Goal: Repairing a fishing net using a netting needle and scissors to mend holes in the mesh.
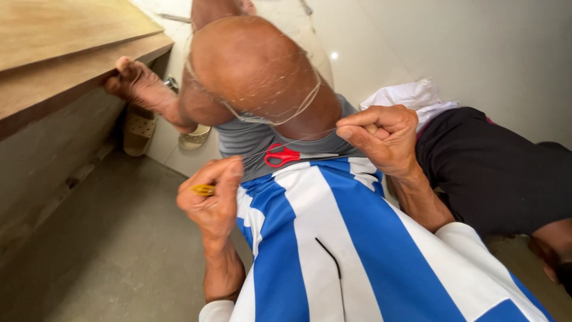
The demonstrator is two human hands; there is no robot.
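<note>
My left hand is closed on a small yellow tool, held low by my lap. My right hand is a fist pinching a thin pale thread that runs to the loops of cord wound around my raised bare knee. Red-handled scissors lie on my grey shorts between the two hands. My foot presses against the edge of a wooden board.
I wear a blue and white striped shirt. A person in black clothing sits at the right, with white cloth behind. Sandals lie under the board. Grey concrete floor spreads at the left, white tiles beyond.
</note>
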